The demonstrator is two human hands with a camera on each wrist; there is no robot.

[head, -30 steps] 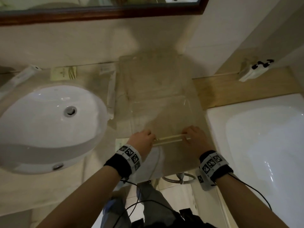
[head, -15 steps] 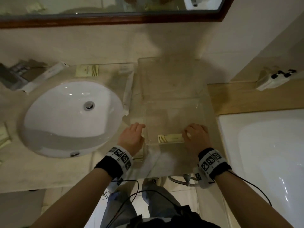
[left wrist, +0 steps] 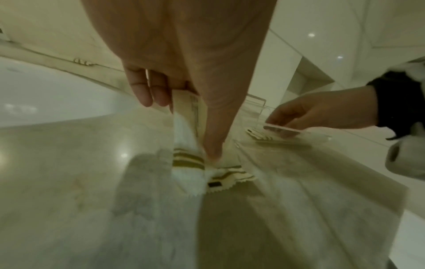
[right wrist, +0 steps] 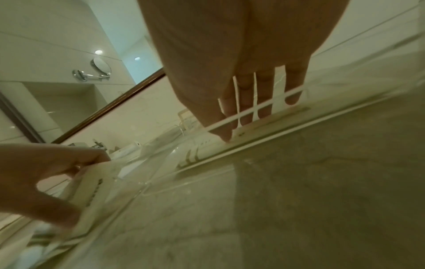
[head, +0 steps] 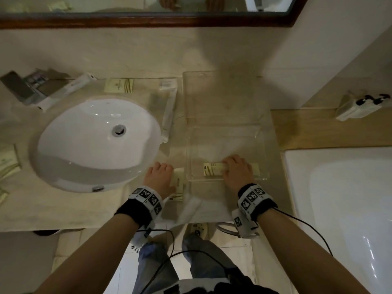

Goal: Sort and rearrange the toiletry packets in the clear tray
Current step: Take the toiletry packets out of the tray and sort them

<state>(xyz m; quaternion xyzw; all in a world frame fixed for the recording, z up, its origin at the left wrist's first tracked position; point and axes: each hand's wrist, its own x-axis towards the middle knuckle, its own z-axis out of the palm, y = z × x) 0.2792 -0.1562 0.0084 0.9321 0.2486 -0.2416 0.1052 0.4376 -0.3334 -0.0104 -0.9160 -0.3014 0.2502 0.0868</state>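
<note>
The clear tray (head: 224, 98) sits on the counter right of the sink. A cream packet (head: 213, 169) with olive stripes lies flat along the tray's near wall. My right hand (head: 230, 164) presses on it with straight fingers (right wrist: 243, 109). Left of the tray, outside it, my left hand (head: 161, 169) pinches a second cream packet (left wrist: 186, 131) between thumb and fingers, tilting it up off the counter. Another striped packet (left wrist: 230, 174) lies under it on a white cloth.
A white sink (head: 95, 143) lies to the left and a bathtub (head: 339, 209) to the right. More packets (head: 119, 85) and a long white sachet (head: 169, 115) lie behind and beside the sink. A white device (head: 358, 106) rests on the wooden ledge.
My left hand has left the tray's front and moved left onto the packets on the counter, taking hold of one. My right hand has slid a little left along the packet in the tray.
</note>
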